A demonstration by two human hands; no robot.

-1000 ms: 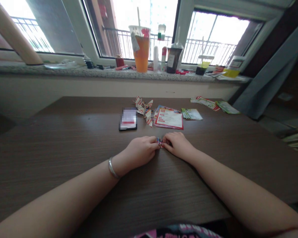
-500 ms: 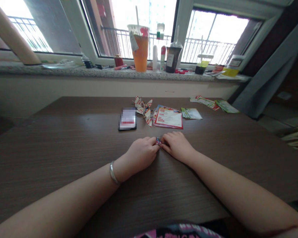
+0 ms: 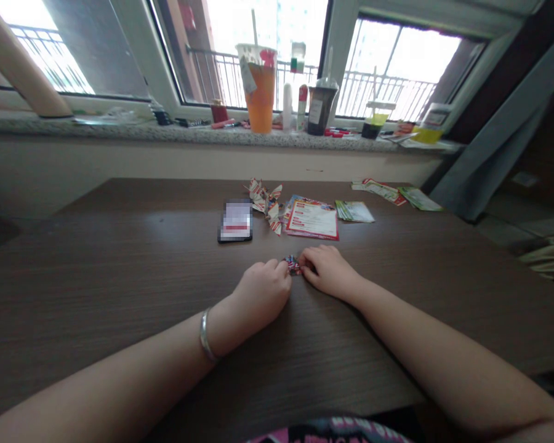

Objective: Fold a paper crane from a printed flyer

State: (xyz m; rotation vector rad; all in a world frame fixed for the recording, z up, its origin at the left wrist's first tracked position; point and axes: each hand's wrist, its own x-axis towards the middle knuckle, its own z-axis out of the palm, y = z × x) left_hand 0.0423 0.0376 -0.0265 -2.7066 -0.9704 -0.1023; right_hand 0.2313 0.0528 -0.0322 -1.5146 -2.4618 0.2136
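A small folded piece of printed paper (image 3: 293,265), red, white and blue, sits between my two hands just above the table. My left hand (image 3: 264,288) is closed, its thumb and fingers on the left end of the paper. On the other side, my right hand (image 3: 329,268) pinches the right end, fingers curled. Fingertips cover part of the paper, so its full shape is hidden. Beyond the hands lie crumpled-looking folded papers with red stripes (image 3: 271,212) and a stack of printed sheets with red borders (image 3: 313,219).
A phone (image 3: 236,236) lies left of the striped papers. Green and white leaflets (image 3: 356,211) and more leaflets (image 3: 420,198) are at the right back of the brown table (image 3: 96,277). On the windowsill stand an orange drink cup (image 3: 261,92), a dark drink cup (image 3: 319,111) and bottles.
My left hand has shifted slightly left and its wrist sits a little lower. More of the folded paper shows between the hands. My right hand has barely moved.
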